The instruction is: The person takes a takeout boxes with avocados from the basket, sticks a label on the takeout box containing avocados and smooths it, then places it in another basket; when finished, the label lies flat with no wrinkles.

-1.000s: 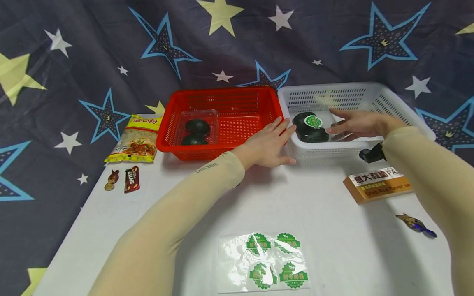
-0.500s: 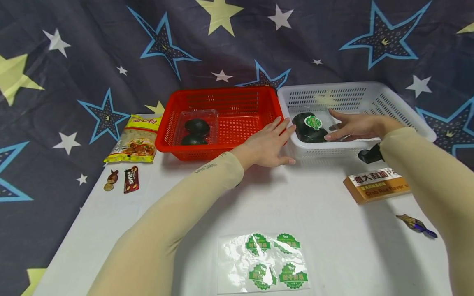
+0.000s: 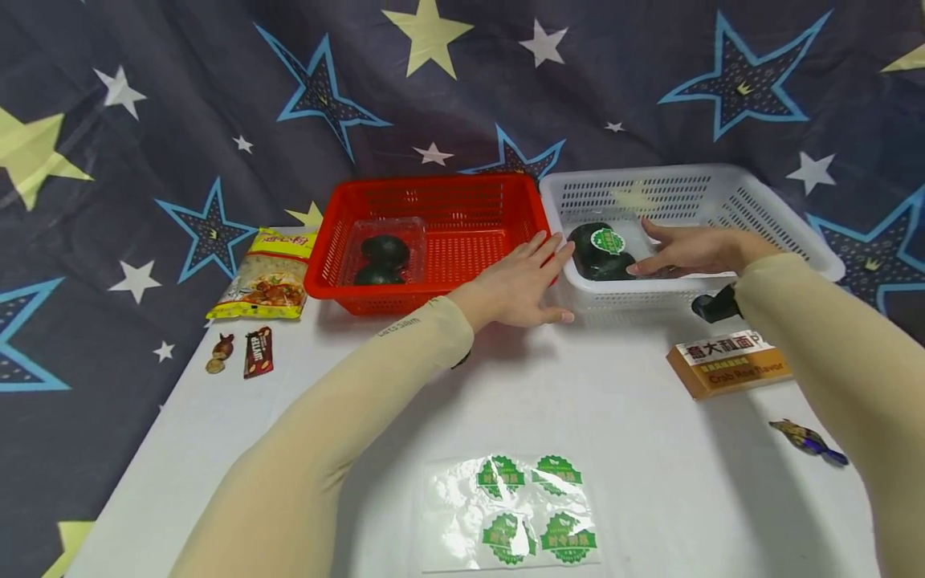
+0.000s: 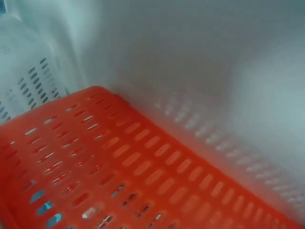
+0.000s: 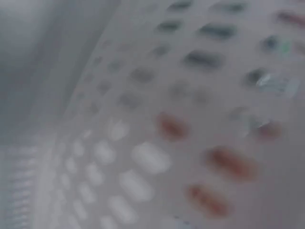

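In the head view a clear plastic container (image 3: 636, 229) lies in the left of the white basket (image 3: 723, 285). Dark green, avocado-like fruits (image 3: 598, 241) fill it, with a round green-and-white sticker (image 3: 608, 241) on top. My right hand (image 3: 682, 245) reaches into this basket, thumb and forefinger extended at the container's right side; its other fingers are hidden. My left hand (image 3: 516, 285) rests with straight, spread fingers where the rims of the red basket (image 3: 426, 301) and white basket meet. A second clear container (image 3: 417, 241) with two similar fruits sits inside the red basket.
A sheet of several green stickers (image 3: 462, 514) lies at the front of the table. Left stand a yellow food bag (image 3: 263, 273), a wrapped candy (image 3: 220, 352) and a red packet (image 3: 258, 352). Right lie an orange-brown pasta box (image 3: 730, 365) and another wrapped candy (image 3: 809, 441).
My right thumb and forefinger have shifted slightly at the container's edge. The left hand keeps its place, and the head view has tilted a little.
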Tool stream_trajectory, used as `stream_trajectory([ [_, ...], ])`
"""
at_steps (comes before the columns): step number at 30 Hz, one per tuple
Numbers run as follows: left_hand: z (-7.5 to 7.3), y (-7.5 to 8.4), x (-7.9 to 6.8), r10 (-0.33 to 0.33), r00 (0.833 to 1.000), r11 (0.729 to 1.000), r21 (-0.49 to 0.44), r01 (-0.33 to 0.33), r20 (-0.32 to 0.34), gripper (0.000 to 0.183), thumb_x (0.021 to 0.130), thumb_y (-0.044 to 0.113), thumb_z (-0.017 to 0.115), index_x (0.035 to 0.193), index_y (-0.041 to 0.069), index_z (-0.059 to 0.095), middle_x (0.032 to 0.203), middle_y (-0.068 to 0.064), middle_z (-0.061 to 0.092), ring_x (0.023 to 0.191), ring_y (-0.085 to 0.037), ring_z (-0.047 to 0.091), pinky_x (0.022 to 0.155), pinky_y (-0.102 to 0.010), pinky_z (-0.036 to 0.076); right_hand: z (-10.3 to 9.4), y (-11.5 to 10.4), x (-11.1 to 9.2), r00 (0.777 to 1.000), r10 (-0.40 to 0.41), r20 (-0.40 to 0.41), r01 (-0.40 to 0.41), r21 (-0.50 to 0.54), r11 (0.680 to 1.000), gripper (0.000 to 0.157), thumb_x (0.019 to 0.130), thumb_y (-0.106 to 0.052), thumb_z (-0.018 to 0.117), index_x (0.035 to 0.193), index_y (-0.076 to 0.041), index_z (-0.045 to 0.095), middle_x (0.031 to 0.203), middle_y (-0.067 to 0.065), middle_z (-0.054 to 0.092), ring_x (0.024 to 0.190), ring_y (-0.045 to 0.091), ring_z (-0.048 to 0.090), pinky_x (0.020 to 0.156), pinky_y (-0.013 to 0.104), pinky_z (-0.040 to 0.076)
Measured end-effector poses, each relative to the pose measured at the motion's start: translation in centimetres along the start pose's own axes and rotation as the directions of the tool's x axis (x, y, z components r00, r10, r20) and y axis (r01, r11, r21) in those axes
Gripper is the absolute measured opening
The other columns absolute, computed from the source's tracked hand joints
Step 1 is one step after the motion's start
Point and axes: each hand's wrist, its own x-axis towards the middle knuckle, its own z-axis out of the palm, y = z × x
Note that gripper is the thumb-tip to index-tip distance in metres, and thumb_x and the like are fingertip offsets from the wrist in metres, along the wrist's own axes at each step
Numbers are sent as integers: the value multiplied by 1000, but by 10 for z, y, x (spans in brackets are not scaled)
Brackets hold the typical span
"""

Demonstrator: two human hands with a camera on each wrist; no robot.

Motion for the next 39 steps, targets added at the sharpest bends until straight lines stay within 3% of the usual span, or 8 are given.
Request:
stream_trajectory([
  [5,-6,-1,-2,-90,996,991,-100,91,13,103,85,73,38,152,13,-14,160,-7,-9,146,-25,-10,117,-39,1,2,-27,-19,992,-36,-121,20,-132,991,109,89,-54,57,146,-11,-25,153,24,-21,139,49,-9,105,69,8],
  [9,-11,-10,-15,-142,990,985,-101,143,18,101,86,73,38,153,14,-8,160,-8,-8,146,-26,-8,117,-42,3,19,-64,-27,970,-127,-209,63,-290,955,102,88,-62,51,151,-14,-14,157,21,-7,141,46,0,106,67,7],
  [14,-11,-44,-48,-220,975,972,-75,222,27,100,86,73,38,154,14,-4,160,-9,-5,146,-27,-7,117,-44,4,57,-97,-11,930,-320,-179,218,-432,875,97,89,-62,50,153,-5,4,157,22,8,143,41,10,109,62,15],
  [18,-10,-82,-88,-291,957,953,-86,291,18,101,86,75,35,154,11,-3,160,-13,-5,146,-30,-6,116,-47,4,74,-104,-3,920,-355,-163,252,-445,859,100,88,-61,53,151,1,7,157,22,3,144,39,6,110,59,16],
  [22,-9,-123,-136,-410,912,900,-149,409,24,101,86,74,35,153,8,-3,159,-15,-7,145,-33,-7,115,-51,3,78,-104,0,920,-355,-167,253,-436,863,101,88,-59,55,151,3,7,158,21,1,144,39,6,110,59,16],
  [28,4,-166,-185,-571,809,751,-309,583,140,113,81,79,38,151,5,-11,157,-14,-18,144,-36,-11,113,-58,5,79,-111,3,921,-359,-151,264,-437,860,104,85,-62,56,151,2,8,158,21,2,143,41,7,109,61,16],
  [31,10,-173,-191,-591,791,710,-362,604,158,122,75,84,40,150,3,-13,157,-12,-19,144,-36,-9,112,-58,9,77,-117,5,929,-346,-131,250,-468,848,105,85,-63,56,151,3,8,157,23,3,142,43,9,108,62,19],
  [39,15,-175,-181,-601,788,703,-380,601,135,131,67,89,43,150,4,-13,158,-10,-15,145,-34,-5,112,-57,13,65,-165,16,957,-287,-39,200,-626,754,98,87,-60,55,145,12,21,150,32,22,135,48,26,106,60,26],
])
